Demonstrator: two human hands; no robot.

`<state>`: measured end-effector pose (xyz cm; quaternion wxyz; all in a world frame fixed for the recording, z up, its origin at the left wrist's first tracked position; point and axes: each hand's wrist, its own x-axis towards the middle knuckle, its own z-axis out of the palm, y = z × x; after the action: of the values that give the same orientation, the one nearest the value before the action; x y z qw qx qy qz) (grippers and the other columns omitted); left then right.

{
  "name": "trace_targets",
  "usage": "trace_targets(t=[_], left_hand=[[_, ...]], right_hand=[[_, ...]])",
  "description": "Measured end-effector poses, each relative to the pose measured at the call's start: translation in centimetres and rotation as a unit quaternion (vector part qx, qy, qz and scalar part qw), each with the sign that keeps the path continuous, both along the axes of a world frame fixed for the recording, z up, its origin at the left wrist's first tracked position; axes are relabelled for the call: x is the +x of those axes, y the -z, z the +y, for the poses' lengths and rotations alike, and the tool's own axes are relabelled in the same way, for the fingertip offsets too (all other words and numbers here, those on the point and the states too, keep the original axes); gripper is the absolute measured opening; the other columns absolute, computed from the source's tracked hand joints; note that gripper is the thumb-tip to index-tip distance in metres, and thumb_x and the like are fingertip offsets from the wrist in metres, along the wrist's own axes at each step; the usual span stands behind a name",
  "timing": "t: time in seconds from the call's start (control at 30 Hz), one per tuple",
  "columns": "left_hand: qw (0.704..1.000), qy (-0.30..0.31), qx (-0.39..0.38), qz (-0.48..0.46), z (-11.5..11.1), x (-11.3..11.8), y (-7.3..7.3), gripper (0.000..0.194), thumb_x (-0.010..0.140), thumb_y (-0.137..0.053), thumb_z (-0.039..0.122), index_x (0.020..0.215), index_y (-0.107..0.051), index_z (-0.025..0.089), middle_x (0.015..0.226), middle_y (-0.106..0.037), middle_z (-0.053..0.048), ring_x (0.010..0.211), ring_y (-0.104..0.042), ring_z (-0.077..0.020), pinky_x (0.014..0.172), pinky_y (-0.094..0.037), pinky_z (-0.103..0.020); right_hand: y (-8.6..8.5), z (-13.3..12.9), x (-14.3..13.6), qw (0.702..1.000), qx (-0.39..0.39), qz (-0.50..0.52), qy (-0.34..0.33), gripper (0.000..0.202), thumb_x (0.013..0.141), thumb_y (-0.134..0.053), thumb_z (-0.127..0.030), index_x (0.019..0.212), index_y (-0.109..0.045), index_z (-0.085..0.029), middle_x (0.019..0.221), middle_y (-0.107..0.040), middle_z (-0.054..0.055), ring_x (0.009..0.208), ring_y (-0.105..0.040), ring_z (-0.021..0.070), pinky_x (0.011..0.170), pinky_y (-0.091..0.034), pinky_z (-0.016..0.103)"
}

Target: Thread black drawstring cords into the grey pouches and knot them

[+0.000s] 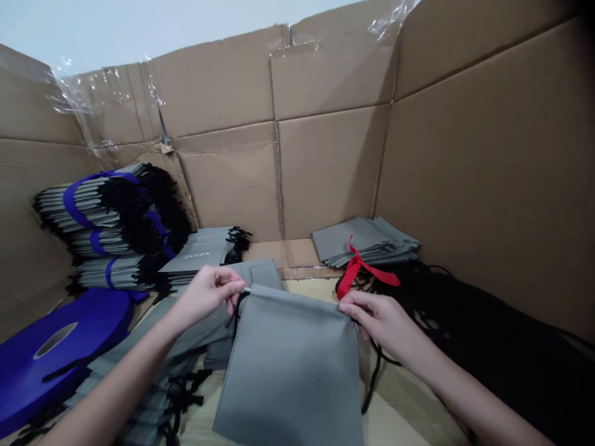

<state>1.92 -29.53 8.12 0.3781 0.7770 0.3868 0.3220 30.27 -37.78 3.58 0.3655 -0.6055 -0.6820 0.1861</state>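
Note:
A grey fabric bag [292, 371] hangs in the middle of the head view, its top edge stretched between both hands. My left hand [218, 290] pinches the bag's upper left corner, where a bit of black cord shows. At the upper right corner, my right hand [372, 313] is closed on the edge. A black cord [373, 378] dangles below my right hand. Just behind that hand lies a red ribbon [357, 272].
Bundles of grey bags tied with blue straps [100, 204] stand at the left, above a blue roll [93, 334]. Grey pieces [362, 240] lie at the back right, beside a heap of black cords [483, 347]. Cardboard walls [325, 161] surround the work area.

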Motion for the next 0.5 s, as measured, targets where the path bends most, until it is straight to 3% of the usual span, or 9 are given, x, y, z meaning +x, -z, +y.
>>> trace_targets(t=[0.13,0.27,0.5], left_hand=[[0.999,0.027,-0.016,-0.005,0.2,0.2,0.9,0.03,0.079,-0.053,0.042,0.068,-0.054,0.015,0.049,-0.055,0.003,0.04,-0.052,-0.0104,0.044,-0.04,-0.021],[0.997,0.069,-0.041,0.01,0.5,-0.3,1.0,0.023,0.081,-0.052,0.039,0.088,-0.055,0.017,0.055,-0.054,0.005,0.042,-0.052,-0.0094,0.044,-0.039,-0.019],[0.998,0.059,-0.027,0.027,0.2,0.5,2.0,0.02,0.083,-0.048,0.032,0.095,-0.054,0.017,0.055,-0.052,0.006,0.04,-0.049,-0.0076,0.042,-0.036,-0.017]], right_hand=[[0.3,0.2,-0.2,1.0,0.019,-0.004,0.022,0.03,0.079,-0.044,-0.04,0.055,-0.048,-0.021,0.053,-0.047,-0.001,0.054,-0.046,0.0151,0.052,-0.034,0.024],[0.6,0.7,0.3,0.999,0.028,0.012,0.023,0.031,0.081,-0.042,-0.041,0.059,-0.049,-0.021,0.062,-0.053,0.001,0.063,-0.05,0.0174,0.058,-0.037,0.025],[1.2,0.4,0.4,0.995,0.04,-0.073,0.05,0.032,0.087,-0.036,-0.042,0.069,-0.054,-0.023,0.068,-0.061,0.002,0.065,-0.056,0.0205,0.061,-0.039,0.027]])
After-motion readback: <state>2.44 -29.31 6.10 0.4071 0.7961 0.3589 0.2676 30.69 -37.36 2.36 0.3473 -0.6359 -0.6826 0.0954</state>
